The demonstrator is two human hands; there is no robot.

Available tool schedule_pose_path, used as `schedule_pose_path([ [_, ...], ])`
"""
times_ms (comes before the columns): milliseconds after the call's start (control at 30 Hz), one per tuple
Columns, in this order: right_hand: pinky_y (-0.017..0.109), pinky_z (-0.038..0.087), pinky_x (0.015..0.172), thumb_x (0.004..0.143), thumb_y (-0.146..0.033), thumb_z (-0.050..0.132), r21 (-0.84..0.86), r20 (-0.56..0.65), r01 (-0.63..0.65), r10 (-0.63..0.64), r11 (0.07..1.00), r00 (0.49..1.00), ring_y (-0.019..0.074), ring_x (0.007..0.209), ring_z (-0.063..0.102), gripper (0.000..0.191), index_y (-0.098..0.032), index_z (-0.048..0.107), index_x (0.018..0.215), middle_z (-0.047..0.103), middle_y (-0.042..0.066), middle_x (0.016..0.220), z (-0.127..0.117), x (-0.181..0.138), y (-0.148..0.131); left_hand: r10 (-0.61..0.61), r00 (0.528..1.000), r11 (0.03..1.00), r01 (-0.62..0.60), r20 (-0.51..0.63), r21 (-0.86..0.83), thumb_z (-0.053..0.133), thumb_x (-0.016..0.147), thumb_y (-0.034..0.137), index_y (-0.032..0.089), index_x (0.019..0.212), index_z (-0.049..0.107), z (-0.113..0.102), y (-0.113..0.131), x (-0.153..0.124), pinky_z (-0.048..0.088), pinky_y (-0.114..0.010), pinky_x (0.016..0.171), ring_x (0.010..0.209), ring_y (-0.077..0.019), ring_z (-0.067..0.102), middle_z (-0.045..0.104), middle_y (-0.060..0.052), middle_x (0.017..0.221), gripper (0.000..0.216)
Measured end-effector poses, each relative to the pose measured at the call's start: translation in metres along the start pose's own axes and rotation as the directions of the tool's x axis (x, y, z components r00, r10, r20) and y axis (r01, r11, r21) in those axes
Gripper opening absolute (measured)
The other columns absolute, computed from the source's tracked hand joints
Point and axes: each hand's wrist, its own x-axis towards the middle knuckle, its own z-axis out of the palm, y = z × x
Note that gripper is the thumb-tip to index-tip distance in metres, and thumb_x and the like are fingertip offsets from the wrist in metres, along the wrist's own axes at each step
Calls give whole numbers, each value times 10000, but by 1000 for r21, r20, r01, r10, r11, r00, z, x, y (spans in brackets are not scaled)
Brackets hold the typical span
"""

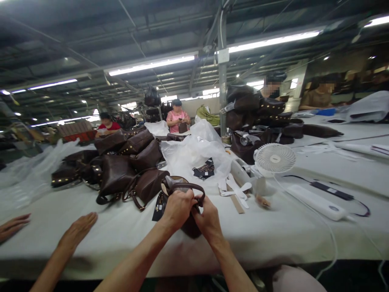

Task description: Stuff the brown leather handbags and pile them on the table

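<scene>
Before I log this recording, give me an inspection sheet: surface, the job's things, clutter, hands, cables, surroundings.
Surface: pale table, with goods and gear spread across it.
Job's things: brown bag in hand, black tag at its left side.
Clutter: piled bags, crumpled plastic, fan.
Hands: left hand and right hand at the bag's handle; another person's hand farther left.
Cables: white cable crosses the front edge; dark cord loops at right.
Surroundings: people behind, ceiling lights lit.
</scene>
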Motion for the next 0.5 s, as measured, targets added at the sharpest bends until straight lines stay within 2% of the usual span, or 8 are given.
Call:
schedule_pose_path([
  [67, 330, 472, 698, 790, -200, 509, -40, 21, 10, -9, 999, 1000, 211, 749, 603, 150, -178, 577, 922, 645, 71, 818, 1, 0, 2, -14, 998, 999, 17, -66, 44, 506, 923, 237, 171, 851, 588, 2, -4, 1, 465, -301, 676, 768, -226, 647, 686, -72, 773, 127],
  [200, 306, 458, 654, 775, -188, 499, -105, 7, 26, -26, 994, 1000, 193, 687, 586, 137, -181, 573, 890, 633, 49, 763, -1, -3, 0, 99, 965, 992, -75, -242, 105, 533, 900, 195, 170, 841, 607, 5, -16, 0, 482, -322, 724, 773, -217, 631, 673, -66, 766, 98],
  [300, 289, 438, 631, 755, -177, 492, -141, 23, 73, -71, 987, 997, 183, 668, 567, 103, -194, 557, 833, 609, 29, 733, -6, -5, -5, 104, 930, 989, -60, -353, 133, 539, 896, 182, 151, 847, 631, 5, -26, 1, 496, -374, 800, 885, -244, 621, 679, -104, 895, 109],
  [400, 281, 423, 621, 750, -174, 481, -156, 59, 123, -115, 980, 992, 176, 657, 552, 95, -201, 544, 815, 605, 26, 738, -13, -4, -12, 54, 933, 989, -1, -357, 146, 549, 893, 186, 124, 917, 639, 1, -32, 3, 499, -382, 854, 995, -260, 601, 654, -134, 1059, 111],
  [500, 283, 415, 620, 751, -178, 481, -178, 88, 144, -130, 974, 988, 177, 652, 546, 89, -203, 545, 807, 604, 26, 729, -23, -3, -17, -51, 960, 992, 80, -275, 95, 517, 913, 199, 136, 938, 627, -6, -33, 3, 509, -343, 816, 966, -240, 614, 644, -113, 1047, 129],
])
